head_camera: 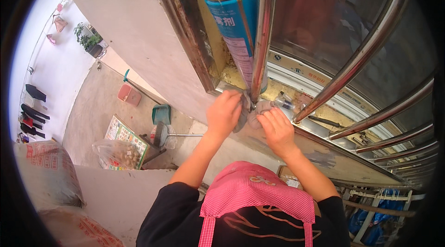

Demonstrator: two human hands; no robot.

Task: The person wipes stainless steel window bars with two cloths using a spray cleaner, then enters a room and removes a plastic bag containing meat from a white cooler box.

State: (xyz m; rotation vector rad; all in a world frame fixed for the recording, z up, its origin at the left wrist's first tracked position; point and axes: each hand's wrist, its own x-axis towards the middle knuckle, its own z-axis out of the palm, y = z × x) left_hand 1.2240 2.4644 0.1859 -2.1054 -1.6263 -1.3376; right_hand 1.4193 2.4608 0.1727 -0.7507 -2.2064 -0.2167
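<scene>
A grey cloth [256, 120] is wrapped about the foot of the nearest metal window bar [262, 38]. My left hand [225, 112] grips one part of the cloth on the left side of the bar. On the right side, my right hand [277, 129] pinches the other part in its fingers. Just behind the bar stands a blue spray can [236, 21], upright on the window sill. A small clear bottle [284, 103] lies on the sill close to my right hand. The bar's lower end is partly hidden by the cloth.
More metal bars [354, 52] slope up on the right, with a screwdriver-like tool [325, 121] behind them. Down left are a broom [161, 135], a green dustpan [161, 114], a pink bin [129, 94] and a plastic bag [116, 152]. Filled sacks [52, 174] lie at the lower left.
</scene>
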